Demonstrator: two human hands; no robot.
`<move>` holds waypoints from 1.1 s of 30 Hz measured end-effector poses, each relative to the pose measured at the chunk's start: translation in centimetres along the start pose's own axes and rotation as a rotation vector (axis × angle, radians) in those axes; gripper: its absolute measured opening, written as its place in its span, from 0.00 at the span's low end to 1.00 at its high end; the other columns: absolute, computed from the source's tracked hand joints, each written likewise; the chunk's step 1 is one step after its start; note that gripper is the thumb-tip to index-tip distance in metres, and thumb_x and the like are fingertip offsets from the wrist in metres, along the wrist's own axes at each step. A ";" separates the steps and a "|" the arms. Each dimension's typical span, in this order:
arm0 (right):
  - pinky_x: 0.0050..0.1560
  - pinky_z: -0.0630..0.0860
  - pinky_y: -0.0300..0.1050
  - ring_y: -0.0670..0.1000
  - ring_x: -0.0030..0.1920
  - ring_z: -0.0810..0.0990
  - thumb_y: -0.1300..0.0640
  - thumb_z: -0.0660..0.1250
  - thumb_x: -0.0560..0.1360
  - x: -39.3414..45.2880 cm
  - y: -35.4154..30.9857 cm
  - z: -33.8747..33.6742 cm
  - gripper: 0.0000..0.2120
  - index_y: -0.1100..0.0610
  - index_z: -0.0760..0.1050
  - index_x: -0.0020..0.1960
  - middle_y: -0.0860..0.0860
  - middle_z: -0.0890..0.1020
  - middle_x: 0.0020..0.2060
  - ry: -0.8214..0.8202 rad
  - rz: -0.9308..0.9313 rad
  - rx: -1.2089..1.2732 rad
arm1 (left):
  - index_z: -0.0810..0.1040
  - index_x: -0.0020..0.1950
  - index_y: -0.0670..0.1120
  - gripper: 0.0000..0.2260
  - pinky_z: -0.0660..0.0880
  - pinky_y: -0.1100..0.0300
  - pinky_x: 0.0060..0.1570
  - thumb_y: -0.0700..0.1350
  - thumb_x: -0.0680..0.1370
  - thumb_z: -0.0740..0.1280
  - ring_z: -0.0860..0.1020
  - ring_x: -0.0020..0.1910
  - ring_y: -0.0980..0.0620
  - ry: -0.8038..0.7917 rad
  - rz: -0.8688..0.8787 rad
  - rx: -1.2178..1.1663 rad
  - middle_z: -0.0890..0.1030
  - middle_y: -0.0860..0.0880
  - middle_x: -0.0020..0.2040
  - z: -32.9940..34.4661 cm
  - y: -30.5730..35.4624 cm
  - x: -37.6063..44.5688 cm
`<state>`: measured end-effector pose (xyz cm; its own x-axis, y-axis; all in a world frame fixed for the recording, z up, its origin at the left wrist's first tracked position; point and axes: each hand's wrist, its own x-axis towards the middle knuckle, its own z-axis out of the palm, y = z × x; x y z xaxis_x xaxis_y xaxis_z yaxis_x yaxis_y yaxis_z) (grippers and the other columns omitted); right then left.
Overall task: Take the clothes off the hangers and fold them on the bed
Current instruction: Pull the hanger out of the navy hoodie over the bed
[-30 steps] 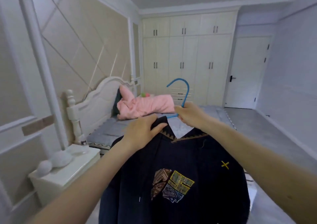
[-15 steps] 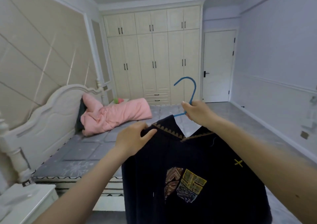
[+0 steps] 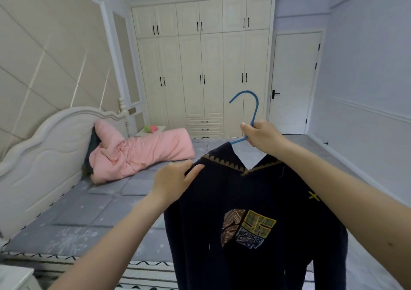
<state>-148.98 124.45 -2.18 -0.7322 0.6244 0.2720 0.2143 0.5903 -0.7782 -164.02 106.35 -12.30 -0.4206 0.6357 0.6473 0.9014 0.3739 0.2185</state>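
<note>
With my right hand [image 3: 261,135] gripping the thin blue wire hanger [image 3: 252,114] and my left hand [image 3: 175,182] pinching the dark navy knitted sweater [image 3: 255,223] at its shoulder, above the grey quilted bed [image 3: 89,212], I risk the neckline snagging on the hanger.

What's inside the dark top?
A blue hanger: its hook and neck stick out of the dark top, gripped by the right hand. Its shoulders are covered, and the left hand holds one.
</note>
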 end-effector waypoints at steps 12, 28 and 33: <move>0.35 0.65 0.45 0.51 0.27 0.65 0.57 0.60 0.75 19.2 5.6 5.2 0.13 0.62 0.71 0.34 0.52 0.70 0.24 0.144 0.076 0.075 | 0.60 0.25 0.50 0.28 0.54 0.66 0.23 0.67 0.77 0.48 0.63 0.19 0.54 0.154 0.206 0.025 0.63 0.54 0.20 11.2 -11.3 14.7; 0.36 0.63 0.48 0.51 0.29 0.63 0.47 0.52 0.81 40.4 12.6 8.5 0.19 0.57 0.66 0.36 0.52 0.65 0.27 0.149 -0.015 -0.006 | 0.66 0.21 0.46 0.34 0.44 0.70 0.26 0.64 0.79 0.46 0.65 0.16 0.51 0.242 0.317 0.180 0.69 0.51 0.17 23.0 -21.8 32.3; 0.34 0.63 0.47 0.50 0.28 0.63 0.48 0.53 0.81 43.4 15.6 7.7 0.19 0.56 0.66 0.35 0.51 0.65 0.26 0.108 0.011 0.021 | 0.64 0.22 0.47 0.32 0.49 0.67 0.23 0.66 0.79 0.47 0.67 0.16 0.49 0.205 0.286 0.142 0.70 0.50 0.18 25.6 -22.4 33.4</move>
<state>-182.36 156.79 -6.91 -0.6558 0.6828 0.3220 0.2075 0.5731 -0.7928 -200.88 136.52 -14.25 -0.1116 0.5854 0.8031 0.9502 0.2994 -0.0862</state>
